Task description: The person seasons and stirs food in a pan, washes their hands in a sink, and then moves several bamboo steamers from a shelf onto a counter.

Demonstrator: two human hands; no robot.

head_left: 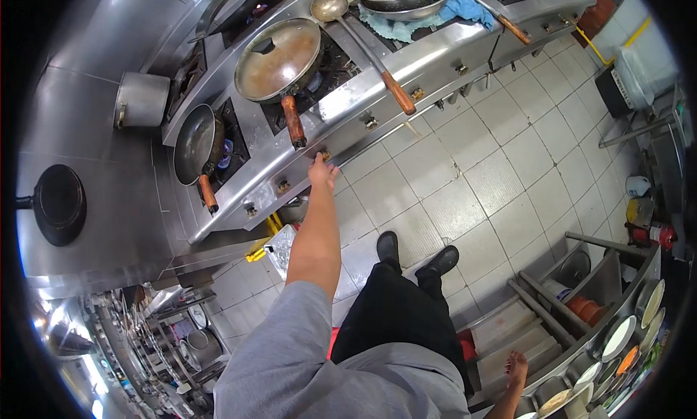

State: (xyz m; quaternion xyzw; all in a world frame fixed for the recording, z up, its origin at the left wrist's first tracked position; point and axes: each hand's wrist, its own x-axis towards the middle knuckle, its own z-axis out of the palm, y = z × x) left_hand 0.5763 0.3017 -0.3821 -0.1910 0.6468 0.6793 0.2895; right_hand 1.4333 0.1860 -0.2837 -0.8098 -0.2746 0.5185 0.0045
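Note:
My left hand [321,173] reaches to the front panel of the steel stove, its fingers closed on a brass stove knob [325,155]. Just above it juts the wooden handle of a wok [270,78], which sits on a burner under a domed lid [287,52]. To the left, a smaller frying pan [194,147] stands over a blue flame. My right hand [516,367] hangs low at the right, near the counter with food containers, fingers loosely bent and apart, holding nothing.
A long-handled ladle [330,7] lies across the stove, its handle past the front edge. Further right, another pan [406,1] rests near a blue cloth [467,9]. A steel pot [141,99] and a black pan [59,205] are at left. Food containers [618,337] line the right counter.

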